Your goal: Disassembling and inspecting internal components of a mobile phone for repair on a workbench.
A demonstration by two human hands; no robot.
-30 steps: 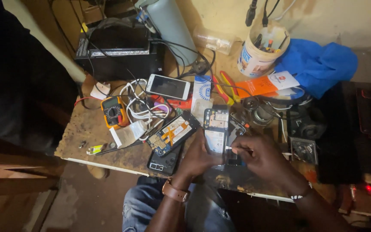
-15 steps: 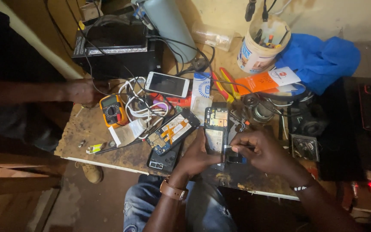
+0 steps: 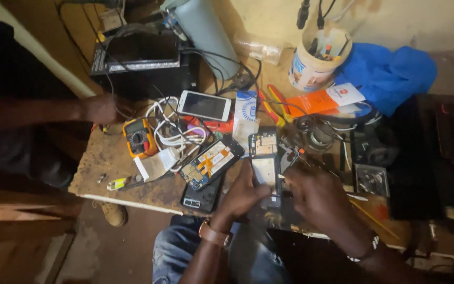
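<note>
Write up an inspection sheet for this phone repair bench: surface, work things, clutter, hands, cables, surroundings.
Surface: worn wooden bench, stained and scuffed.
Job's things: opened phone with its back off, lying flat under both hands.
Clutter: second opened phone, white phone face up, orange multimeter, bucket of tools, blue cloth, orange packet.
Hands: left hand steadies the opened phone's lower edge; right hand works at its right side, tool too small to tell.
Cables: white cables coiled by the multimeter; black leads run to a black box.
Surroundings: another person's hand rests on the bench's left end.
</note>
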